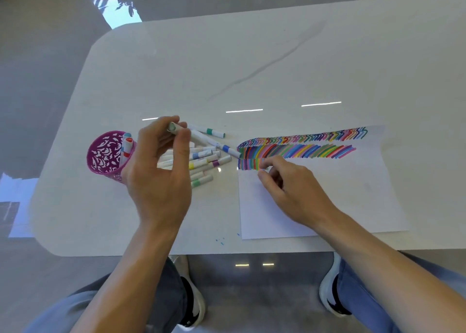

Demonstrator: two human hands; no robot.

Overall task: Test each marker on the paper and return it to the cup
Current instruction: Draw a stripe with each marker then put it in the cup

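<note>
- The markers are light, stiff plastic tubes with smooth, round barrels. We judge they will roll on the glossy surface (252,68) and slip in a loose pinch.
- We would take one at mid-barrel, clear of the cap. The cap probably needs a firm pull, and the felt tip should meet the paper (327,194) only lightly.
- The cup (111,153) is an openwork magenta tub, probably light enough to tip if a marker is dropped in hard. It lies tilted with its mouth towards us, and one red marker (127,146) stands inside.
- Our left hand (158,179) hovers just right of the cup with its fingers curled, pinching a marker (174,127) near its grey-green end.
- The pile (204,162) of loose markers lies on the surface right of the cup, partly under that hand.
- The paper lies further right of the cup, well apart from it, with rows of strokes (297,148) along its far part.
- Our right hand (295,189) rests on the paper with its fingers bent at the newest row. We cannot tell whether it grips anything.
</note>
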